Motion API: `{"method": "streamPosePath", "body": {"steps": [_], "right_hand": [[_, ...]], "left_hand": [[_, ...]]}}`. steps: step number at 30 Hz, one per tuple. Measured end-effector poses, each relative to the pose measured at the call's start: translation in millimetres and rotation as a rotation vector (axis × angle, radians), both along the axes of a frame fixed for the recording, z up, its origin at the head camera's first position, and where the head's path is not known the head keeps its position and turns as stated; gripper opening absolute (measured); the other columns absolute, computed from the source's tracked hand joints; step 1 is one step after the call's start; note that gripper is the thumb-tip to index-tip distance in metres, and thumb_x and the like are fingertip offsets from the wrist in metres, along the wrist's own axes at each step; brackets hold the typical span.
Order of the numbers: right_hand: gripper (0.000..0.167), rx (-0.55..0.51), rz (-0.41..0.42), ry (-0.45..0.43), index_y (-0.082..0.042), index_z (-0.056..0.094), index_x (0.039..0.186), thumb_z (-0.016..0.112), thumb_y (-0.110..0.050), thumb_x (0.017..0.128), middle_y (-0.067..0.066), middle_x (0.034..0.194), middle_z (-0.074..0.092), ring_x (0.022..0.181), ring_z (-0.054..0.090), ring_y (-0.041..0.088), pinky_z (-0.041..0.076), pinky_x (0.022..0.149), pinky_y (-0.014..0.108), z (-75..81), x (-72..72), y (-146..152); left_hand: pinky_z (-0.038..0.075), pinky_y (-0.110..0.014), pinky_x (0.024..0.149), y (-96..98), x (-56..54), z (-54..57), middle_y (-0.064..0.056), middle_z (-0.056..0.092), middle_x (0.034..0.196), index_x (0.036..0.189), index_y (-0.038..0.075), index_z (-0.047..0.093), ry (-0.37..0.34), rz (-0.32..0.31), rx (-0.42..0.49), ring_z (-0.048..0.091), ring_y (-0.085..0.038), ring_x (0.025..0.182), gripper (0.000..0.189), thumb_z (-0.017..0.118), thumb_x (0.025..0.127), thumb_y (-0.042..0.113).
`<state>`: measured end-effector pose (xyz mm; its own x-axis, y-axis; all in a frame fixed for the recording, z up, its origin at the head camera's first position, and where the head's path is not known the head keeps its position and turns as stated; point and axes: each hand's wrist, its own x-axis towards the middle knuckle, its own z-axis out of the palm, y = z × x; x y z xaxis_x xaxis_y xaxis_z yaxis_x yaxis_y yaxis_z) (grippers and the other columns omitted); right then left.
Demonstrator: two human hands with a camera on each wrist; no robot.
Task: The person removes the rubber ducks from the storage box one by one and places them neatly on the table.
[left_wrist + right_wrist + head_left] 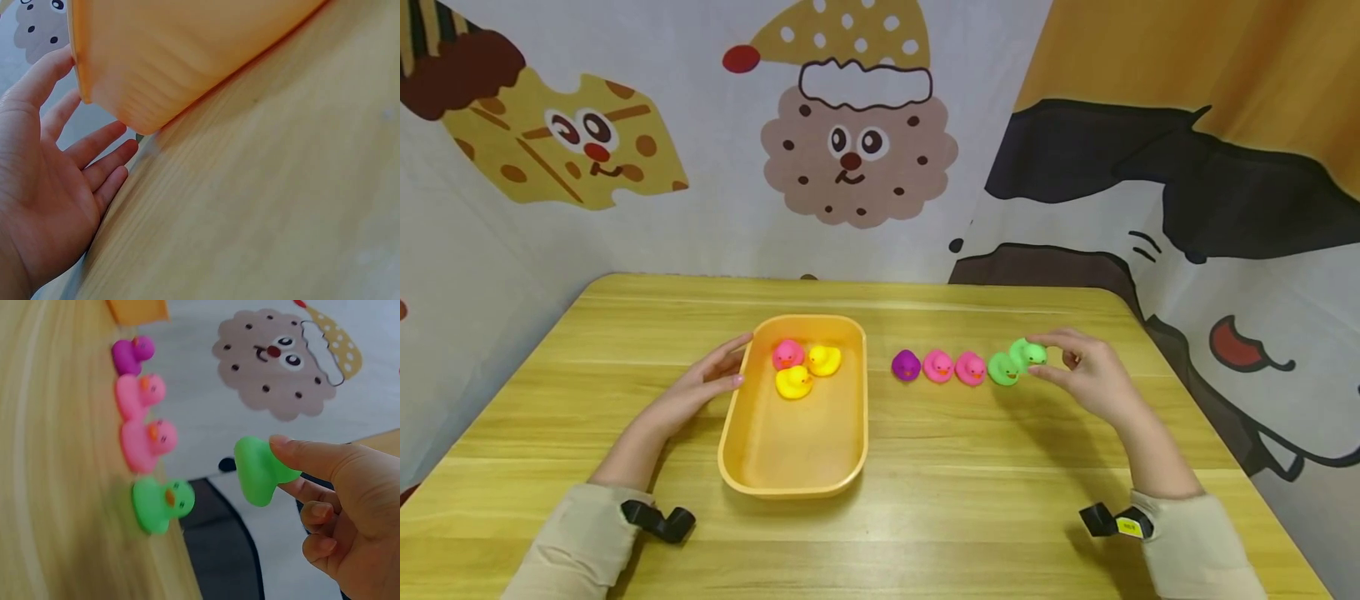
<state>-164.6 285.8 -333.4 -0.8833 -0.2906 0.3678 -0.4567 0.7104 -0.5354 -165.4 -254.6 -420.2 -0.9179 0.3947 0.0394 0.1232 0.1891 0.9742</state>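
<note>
A green rubber duck (pixel 255 472) is pinched between the thumb and fingers of my right hand (pixel 1090 372), raised above the table. Just below and left of it, a second green duck (pixel 153 505) sits on the wood. The row goes on leftward with two pink ducks (pixel 938 367) and a purple duck (pixel 906 365). My left hand (pixel 703 387) touches the left rim of an orange tray (pixel 859 417), fingers spread and relaxed in the left wrist view. Inside the tray's far end are a pink duck (pixel 787 354) and two yellow ducks (pixel 793 382).
The wooden table (pixel 955 517) ends at a far edge against a cloth (pixel 700 242) printed with cartoon figures. Black wrist cameras (pixel 658 522) are strapped over both sleeves. The tray stands left of the duck row.
</note>
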Motion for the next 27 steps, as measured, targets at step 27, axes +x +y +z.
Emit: {"method": "streamPosePath", "body": {"steps": [27], "right_hand": [[0.038,0.057,-0.032,-0.158,-0.003,0.068,0.116,0.077,-0.006,0.080,0.010,0.100,0.060,0.065,0.039,0.016,0.033,0.049,0.027,-33.8,-21.3,43]], "left_hand": [[0.017,-0.063,0.105,0.3,0.8,1.8,-0.023,0.027,0.151,0.154,0.016,0.021,-0.007,0.008,-0.014,0.025,-0.040,0.136,0.062,0.051,0.099,0.018]]}}
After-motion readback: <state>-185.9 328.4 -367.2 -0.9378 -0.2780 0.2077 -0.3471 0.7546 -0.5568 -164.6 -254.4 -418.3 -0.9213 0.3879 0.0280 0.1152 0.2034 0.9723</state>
